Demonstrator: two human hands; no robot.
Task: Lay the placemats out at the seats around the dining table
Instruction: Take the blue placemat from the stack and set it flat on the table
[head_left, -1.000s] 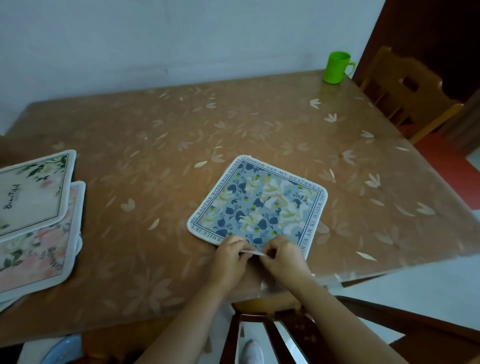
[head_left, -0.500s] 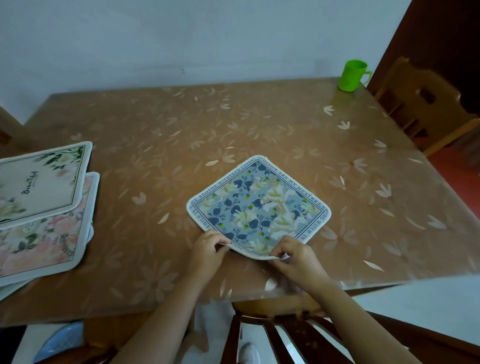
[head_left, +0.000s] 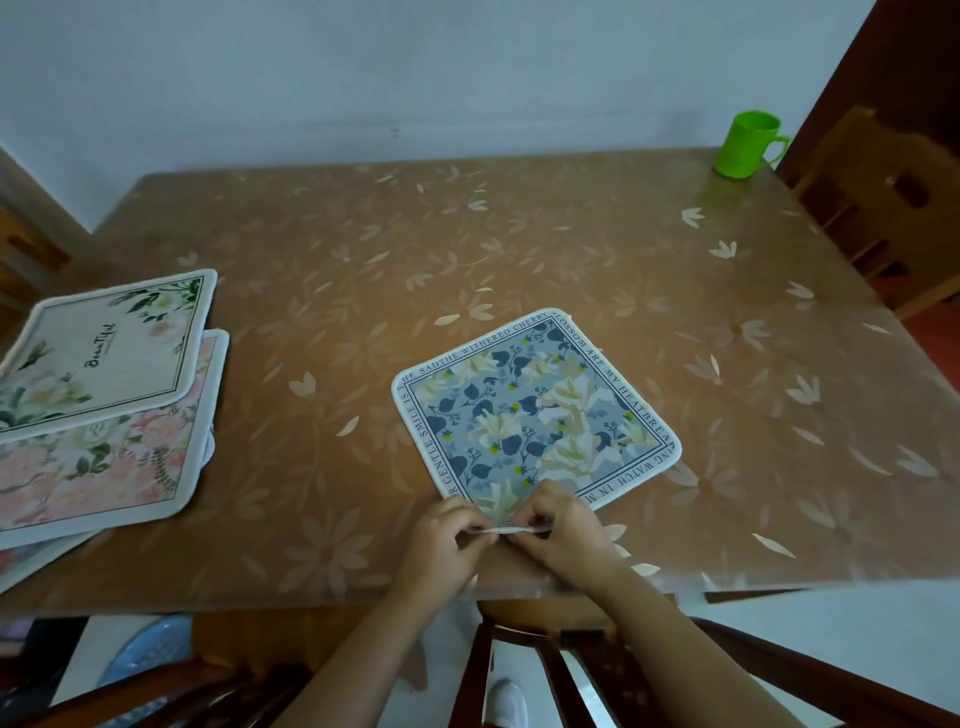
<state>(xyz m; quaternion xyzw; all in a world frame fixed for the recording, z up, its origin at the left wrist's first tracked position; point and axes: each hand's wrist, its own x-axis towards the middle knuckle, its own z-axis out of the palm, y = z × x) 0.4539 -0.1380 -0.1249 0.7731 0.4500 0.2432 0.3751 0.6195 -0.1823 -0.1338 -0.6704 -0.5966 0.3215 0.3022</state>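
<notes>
A blue floral placemat (head_left: 530, 415) with a text border lies turned like a diamond on the brown dining table (head_left: 467, 249), near its front edge. My left hand (head_left: 447, 535) and my right hand (head_left: 561, 530) sit close together at the mat's near corner, both pinching its slightly lifted white edge. At the table's left side lies a stack of placemats: a cream one with green leaves (head_left: 104, 348) on top of a pink floral one (head_left: 98, 462), with more edges showing beneath.
A green plastic mug (head_left: 748, 145) stands at the table's far right corner. A light wooden chair (head_left: 893, 202) is on the right side. A dark wooden chair back (head_left: 545, 670) stands right below my hands. A white wall runs behind the table.
The mat's near corner has turned further toward me. My hands, spread along the edge half a second ago, have come together at that corner. The view has shifted left.
</notes>
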